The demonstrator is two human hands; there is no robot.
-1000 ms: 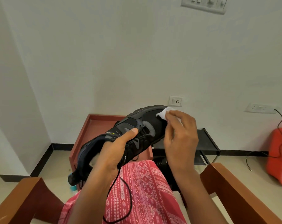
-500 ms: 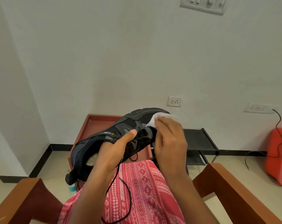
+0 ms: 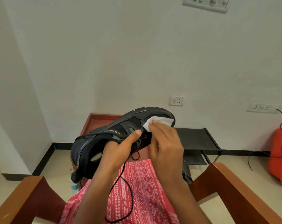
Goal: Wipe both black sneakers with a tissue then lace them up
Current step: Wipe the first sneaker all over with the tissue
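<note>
A black sneaker (image 3: 121, 131) is held up over my lap, toe pointing up and to the right. My left hand (image 3: 119, 151) grips it at the collar, thumb lying across the lace area. A white tissue (image 3: 159, 122) lies against the toe part, and my right hand (image 3: 166, 147) holds it there with its fingers curled onto it. A loose black lace (image 3: 129, 199) hangs from the shoe down over my red patterned garment (image 3: 143, 191). Part of a second dark shoe (image 3: 186, 172) shows on the floor behind my right forearm.
Wooden chair arms (image 3: 243, 191) frame my lap on both sides. A red-brown wooden tray table (image 3: 95, 122) and a low black rack (image 3: 196, 139) stand against the white wall. An orange appliance (image 3: 280, 159) with a black cable sits at the right.
My right hand has slid the tissue from the shoe's toe tip back toward the laces, then out over the toe again. The sneaker dipped slightly lower in my left hand.
</note>
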